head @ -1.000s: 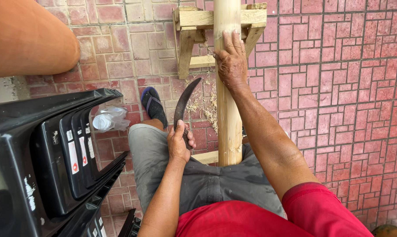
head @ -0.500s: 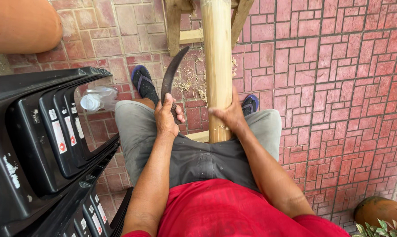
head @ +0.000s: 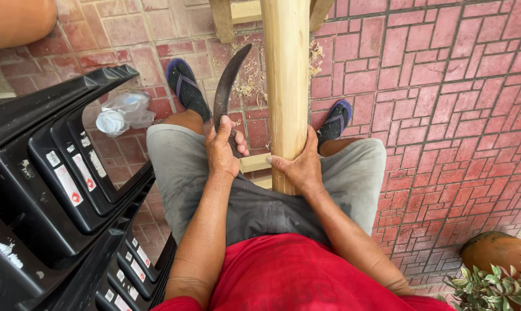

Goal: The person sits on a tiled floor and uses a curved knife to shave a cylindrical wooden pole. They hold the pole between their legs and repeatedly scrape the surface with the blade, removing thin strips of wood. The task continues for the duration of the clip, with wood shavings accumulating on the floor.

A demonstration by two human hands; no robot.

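Stacked black chairs (head: 53, 190) crowd the left; open brick paving (head: 456, 115) lies right of the wooden pole (head: 286, 86).

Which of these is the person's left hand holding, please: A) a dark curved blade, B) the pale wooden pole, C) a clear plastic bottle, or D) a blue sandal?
A: the left hand is closed around the handle of the dark curved blade, which points up and away beside the pale wooden pole, while the right hand grips that pole near its lower end.
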